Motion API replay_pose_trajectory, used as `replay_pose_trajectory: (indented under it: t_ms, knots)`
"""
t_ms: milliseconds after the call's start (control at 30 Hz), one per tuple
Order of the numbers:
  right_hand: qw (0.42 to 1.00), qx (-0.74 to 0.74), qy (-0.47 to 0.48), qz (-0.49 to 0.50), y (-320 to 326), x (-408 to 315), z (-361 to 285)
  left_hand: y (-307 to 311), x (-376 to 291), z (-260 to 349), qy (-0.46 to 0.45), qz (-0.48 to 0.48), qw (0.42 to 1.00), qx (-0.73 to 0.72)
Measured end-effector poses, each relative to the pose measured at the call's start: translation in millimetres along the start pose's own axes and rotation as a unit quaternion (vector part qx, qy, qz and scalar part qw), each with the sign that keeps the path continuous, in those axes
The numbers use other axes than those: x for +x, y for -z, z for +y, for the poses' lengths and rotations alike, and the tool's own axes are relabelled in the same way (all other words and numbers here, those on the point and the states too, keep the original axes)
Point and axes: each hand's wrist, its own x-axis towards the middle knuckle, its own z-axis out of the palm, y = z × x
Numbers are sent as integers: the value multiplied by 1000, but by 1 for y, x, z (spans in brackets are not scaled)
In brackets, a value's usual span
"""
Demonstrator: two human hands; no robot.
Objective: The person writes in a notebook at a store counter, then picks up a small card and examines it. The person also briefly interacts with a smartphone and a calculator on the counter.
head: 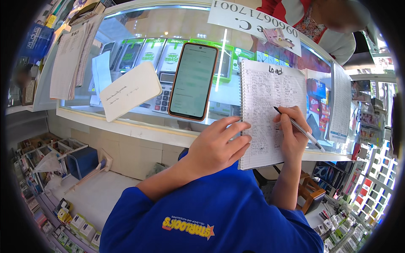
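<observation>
A spiral notebook (262,159) lies on the glass counter, its page full of handwritten rows. My right hand (292,132) grips a black-tipped ballpoint pen (300,129) with the tip over the page's middle. My left hand (221,142) rests with spread fingers at the notebook's coiled left edge and holds nothing. Left of the notebook lies a smartphone (193,82) in an orange-brown case, screen lit. A desk calculator (162,98) is partly hidden between the phone and a cream card (129,91) that bears handwriting.
Boxed power banks (148,55) show inside the glass display case (123,23). Folded banknotes (277,37) lie near the far edge, on a printed paper sign (227,17). Across the counter is a person (335,41). Stacked papers (68,60) hang at left; a listed sheet (339,101) lies right.
</observation>
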Motion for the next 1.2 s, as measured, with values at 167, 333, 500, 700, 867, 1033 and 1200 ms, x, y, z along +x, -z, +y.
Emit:
replay_pose_trajectory:
  t_ms: [167,333,500,700,867,1033,1200]
  knots:
    - [1000,-2,6,-2,-1,0,0,0,-2,-3,-8,-4,1000,-1]
    - [1000,-2,6,-2,-1,-1,1,-1,-3,-3,-3,-2,1000,12]
    - [1000,-1,3,-1,0,0,1,0,-3,-3,0,-5,1000,21]
    - [1000,2,2,-1,0,-1,2,-1,-1,-3,2,-10,1000,26]
    - [1000,4,0,0,0,-1,4,-2,-1,-3,1,-3,1000,22]
    - [1000,12,4,3,0,-1,5,-1,0,-3,5,-12,1000,28]
    - [1000,17,5,-2,1,-2,7,-1,-1,-4,7,-17,999,30]
